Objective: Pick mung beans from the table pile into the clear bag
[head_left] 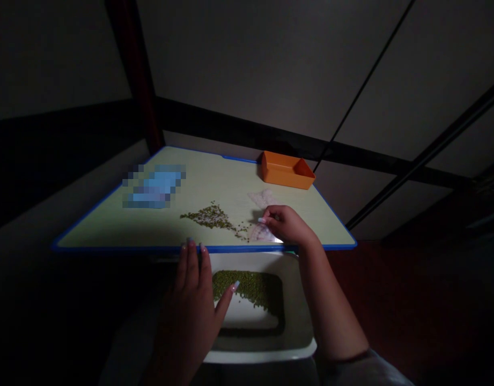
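My left hand (196, 300) has its fingers spread, with the fingertips at the blue front edge of the table (110, 230) and the thumb over the white basin (263, 355). Green beans (255, 284) lie in the basin's bottom. My right hand (285, 222) is closed in a pinch above the table's right part; what is between its fingertips is too small to make out. Just under it is a pale patterned piece (260, 232), partly hidden by the hand. More green beans (210, 215) lie scattered on the table, left of my right hand.
An orange open box (287, 171) stands at the table's back right. A blurred-out light blue item (156, 187) lies at the left. Behind the table is a pale panelled wall (247, 64) with dark strips.
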Available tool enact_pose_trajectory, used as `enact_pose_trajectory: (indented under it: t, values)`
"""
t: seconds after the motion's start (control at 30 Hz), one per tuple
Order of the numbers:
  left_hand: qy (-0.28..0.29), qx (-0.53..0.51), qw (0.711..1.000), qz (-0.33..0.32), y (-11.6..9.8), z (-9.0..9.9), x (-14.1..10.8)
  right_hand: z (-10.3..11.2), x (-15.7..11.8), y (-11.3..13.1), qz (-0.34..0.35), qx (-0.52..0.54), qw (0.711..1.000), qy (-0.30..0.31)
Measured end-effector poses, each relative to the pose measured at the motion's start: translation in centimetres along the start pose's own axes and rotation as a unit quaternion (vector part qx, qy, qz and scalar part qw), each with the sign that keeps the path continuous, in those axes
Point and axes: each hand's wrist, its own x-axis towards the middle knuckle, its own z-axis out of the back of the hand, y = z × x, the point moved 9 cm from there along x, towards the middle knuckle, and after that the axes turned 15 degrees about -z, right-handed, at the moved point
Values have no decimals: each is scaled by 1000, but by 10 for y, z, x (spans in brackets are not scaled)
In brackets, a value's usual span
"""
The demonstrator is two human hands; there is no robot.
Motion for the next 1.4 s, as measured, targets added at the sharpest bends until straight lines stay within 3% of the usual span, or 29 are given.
enact_pose_trajectory:
  t: [0.23, 0.67, 1.0, 1.4]
  values:
    - [-11, 2, 1000, -11, -1, 3, 2, -3, -2, 8, 2, -6, 1000, 8]
    - [-18, 16, 1000, -10, -1, 3, 0, 12, 1, 0, -13, -37, 997, -66]
    - [-20, 24, 999, -14, -2, 4, 1, 11, 2, 12, 46, -74, 991, -104]
    - [-5, -7, 1000, -5, -1, 1, 2, 8, 0, 11, 51, -27, 997, -53]
